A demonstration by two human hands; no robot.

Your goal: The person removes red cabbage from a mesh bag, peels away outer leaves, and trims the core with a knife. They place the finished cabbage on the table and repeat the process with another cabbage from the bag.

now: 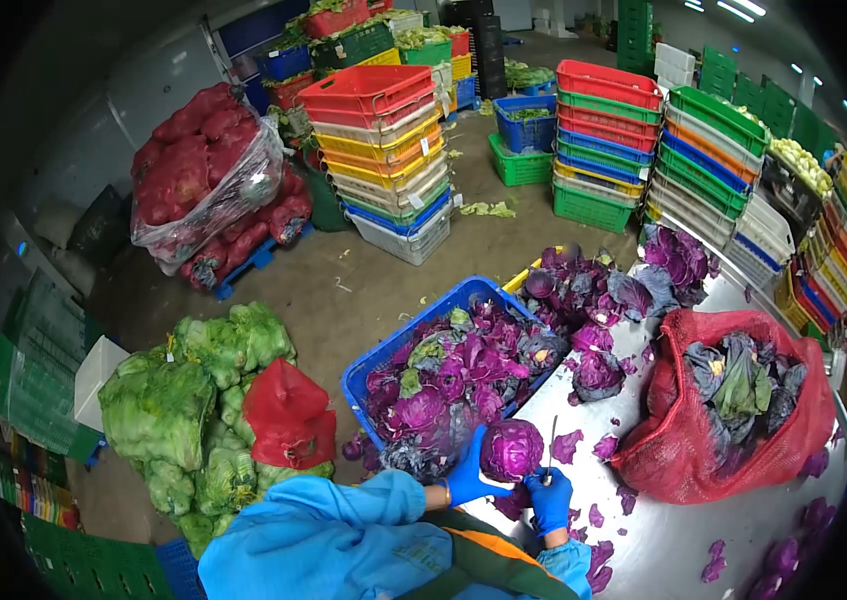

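Left hand (466, 478) grasps red cabbage (511, 450), right hand (550, 502) clenched on knife (551, 448); blade sits near left fingers, so a slip could cut them.

The blue-gloved left hand (465, 472) is raised, its thumb up and its fingers cupped wide in a hold. The blue-gloved right hand (550, 500), just beside it and lower, is clenched in a fist. Both blue-sleeved forearms bend inward.

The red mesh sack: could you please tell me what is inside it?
The red mesh sack holds red cabbages with dark purple and green outer leaves at its open mouth. Anything beneath them is covered.
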